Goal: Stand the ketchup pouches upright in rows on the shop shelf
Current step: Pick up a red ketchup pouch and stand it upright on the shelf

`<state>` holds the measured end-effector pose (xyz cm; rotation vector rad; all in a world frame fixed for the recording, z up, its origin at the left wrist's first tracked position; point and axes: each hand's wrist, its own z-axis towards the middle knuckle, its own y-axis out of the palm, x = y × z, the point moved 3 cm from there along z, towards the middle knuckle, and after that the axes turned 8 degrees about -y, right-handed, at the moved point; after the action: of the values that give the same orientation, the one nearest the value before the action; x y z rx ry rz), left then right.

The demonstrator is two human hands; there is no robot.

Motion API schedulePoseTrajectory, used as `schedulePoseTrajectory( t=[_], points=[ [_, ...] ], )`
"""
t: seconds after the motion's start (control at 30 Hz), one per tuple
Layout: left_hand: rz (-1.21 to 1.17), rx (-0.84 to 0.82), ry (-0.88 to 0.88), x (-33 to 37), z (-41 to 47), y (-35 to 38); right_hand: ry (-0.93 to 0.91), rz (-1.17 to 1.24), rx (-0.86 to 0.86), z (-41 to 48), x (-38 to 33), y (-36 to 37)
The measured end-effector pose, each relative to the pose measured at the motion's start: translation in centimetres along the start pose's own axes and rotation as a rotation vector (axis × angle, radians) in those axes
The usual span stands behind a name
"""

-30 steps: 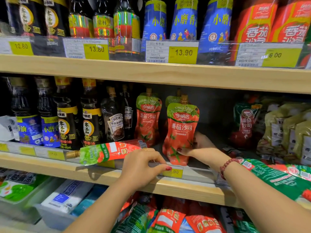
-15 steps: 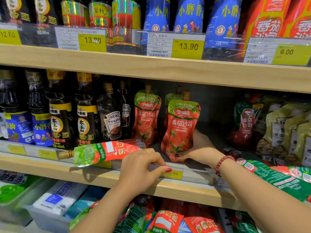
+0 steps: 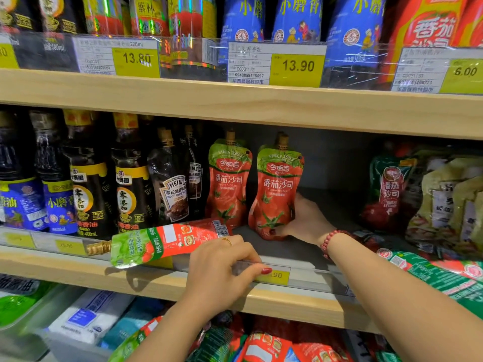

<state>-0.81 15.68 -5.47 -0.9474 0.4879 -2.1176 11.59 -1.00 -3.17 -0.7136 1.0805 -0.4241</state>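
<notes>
Two red-and-green ketchup pouches stand upright side by side on the middle shelf [image 3: 285, 253]. My right hand [image 3: 304, 222] grips the base of the right upright pouch [image 3: 275, 190] from behind and the side. The left upright pouch [image 3: 229, 178] stands free next to the sauce bottles. My left hand [image 3: 222, 267] holds a third ketchup pouch [image 3: 163, 242] lying horizontally over the shelf's front rail, its gold cap pointing left. More pouches rest over my right forearm at the right edge [image 3: 433, 273].
Dark sauce bottles [image 3: 128, 178] fill the shelf's left part, with Heinz pouches [image 3: 173, 184] beside the ketchup. Yellowish packs and another ketchup bag [image 3: 392, 189] crowd the right. A clear price rail [image 3: 300, 276] runs along the front edge. Bare shelf lies right of the upright pouches.
My right hand has slid the right pouch a little back and straightened it beside the left one. My left hand with the lying pouch has stayed put. The camera has moved closer.
</notes>
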Motion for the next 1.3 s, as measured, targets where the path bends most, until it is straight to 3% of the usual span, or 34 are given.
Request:
schedulePoseTrajectory(
  t=[0.27, 0.47, 0.7, 1.3],
  points=[
    [0.019, 0.015, 0.005, -0.1, -0.1, 0.1, -0.068, -0.332, 0.221, -1.9, -1.7, -0.6],
    [0.037, 0.022, 0.011, -0.1, -0.2, 0.1, -0.093, -0.361, 0.292, -2.3, -2.4, -0.8],
    [0.053, 0.041, 0.025, -0.2, -0.2, 0.2, -0.180, -0.469, 0.156, -1.4, -2.2, 0.5],
    [0.046, 0.061, 0.063, -0.6, -0.3, 0.6, -0.237, -0.477, 0.220, 0.5, -0.7, 1.2]
  ],
)
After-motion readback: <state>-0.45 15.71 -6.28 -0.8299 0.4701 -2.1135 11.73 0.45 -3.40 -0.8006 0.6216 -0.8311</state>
